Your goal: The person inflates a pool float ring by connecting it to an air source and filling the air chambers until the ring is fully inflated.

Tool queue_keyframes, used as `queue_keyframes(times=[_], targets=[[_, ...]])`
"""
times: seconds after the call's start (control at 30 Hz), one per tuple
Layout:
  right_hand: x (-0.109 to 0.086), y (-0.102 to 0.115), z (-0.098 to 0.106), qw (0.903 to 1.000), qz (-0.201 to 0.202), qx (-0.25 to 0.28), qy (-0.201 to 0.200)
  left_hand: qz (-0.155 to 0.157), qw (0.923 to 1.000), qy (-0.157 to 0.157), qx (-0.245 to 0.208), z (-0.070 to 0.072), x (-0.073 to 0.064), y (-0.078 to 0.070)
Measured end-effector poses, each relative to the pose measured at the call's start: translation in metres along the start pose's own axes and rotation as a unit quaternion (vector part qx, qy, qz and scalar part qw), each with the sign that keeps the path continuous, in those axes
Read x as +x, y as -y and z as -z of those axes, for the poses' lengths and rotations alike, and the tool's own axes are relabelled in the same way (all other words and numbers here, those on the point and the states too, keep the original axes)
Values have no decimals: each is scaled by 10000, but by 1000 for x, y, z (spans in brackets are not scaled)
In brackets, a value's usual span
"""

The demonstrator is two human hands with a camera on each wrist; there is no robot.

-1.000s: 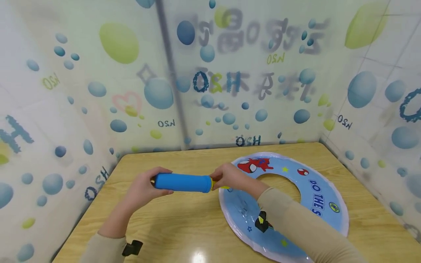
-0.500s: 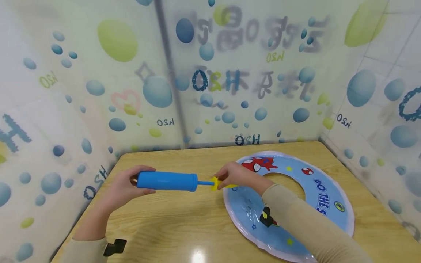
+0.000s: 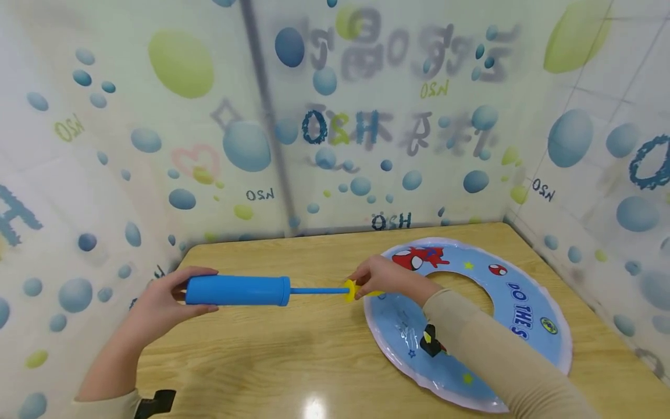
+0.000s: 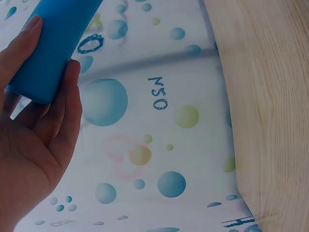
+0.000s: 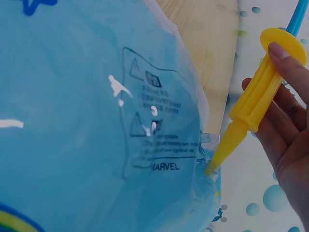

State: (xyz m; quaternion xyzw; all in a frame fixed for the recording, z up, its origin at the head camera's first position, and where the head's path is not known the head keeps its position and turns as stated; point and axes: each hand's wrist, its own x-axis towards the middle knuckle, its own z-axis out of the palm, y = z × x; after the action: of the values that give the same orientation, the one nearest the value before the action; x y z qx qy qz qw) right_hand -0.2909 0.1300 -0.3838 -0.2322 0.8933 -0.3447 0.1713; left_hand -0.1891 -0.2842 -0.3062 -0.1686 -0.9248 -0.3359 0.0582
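Note:
A blue hand pump (image 3: 238,290) is held level above the table, its thin rod (image 3: 319,290) drawn out of the barrel. My left hand (image 3: 162,299) grips the barrel's left end, thumb and fingers on opposite sides, as the left wrist view also shows. My right hand (image 3: 387,276) pinches the pump's yellow end piece (image 5: 256,96) just behind its round flange. In the right wrist view, the tapered yellow tip (image 5: 227,147) sits at the clear valve (image 5: 210,166) of a blue swim ring (image 3: 398,343). The ring lies on the table, partly behind my right arm.
The wooden table (image 3: 272,361) carries the swim ring on its right side. A sheet (image 3: 335,192) printed with blue and green bubbles hangs behind the table and along both sides. Black straps with small devices (image 3: 431,341) sit on the wrists.
My left hand has moved left with the barrel, drawing the rod out to a long stretch. The right hand stays on the yellow end, shifting slightly right in view.

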Motion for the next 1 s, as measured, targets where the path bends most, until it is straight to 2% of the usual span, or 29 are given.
queue_keyframes(times=[0.17,0.33,0.4,0.53,0.8,1.0], targets=[[0,0,-1,10000,-9,-30,-88,71,9999,-99,40,2,-4,-1],[1,11,-5,9990,444,-60,-53,-260,9993,-262,55,-8,-3,-10],[1,15,-6,9980,615,25,-122,-389,9988,-294,39,-13,1,-15],[1,22,-8,9968,676,186,-388,-561,9980,-284,20,-27,12,-23],[4,25,-14,9960,655,189,-570,-579,9982,-106,126,-54,31,-33],[9,30,-22,9944,801,143,-672,-503,9984,-96,222,-68,36,-32]])
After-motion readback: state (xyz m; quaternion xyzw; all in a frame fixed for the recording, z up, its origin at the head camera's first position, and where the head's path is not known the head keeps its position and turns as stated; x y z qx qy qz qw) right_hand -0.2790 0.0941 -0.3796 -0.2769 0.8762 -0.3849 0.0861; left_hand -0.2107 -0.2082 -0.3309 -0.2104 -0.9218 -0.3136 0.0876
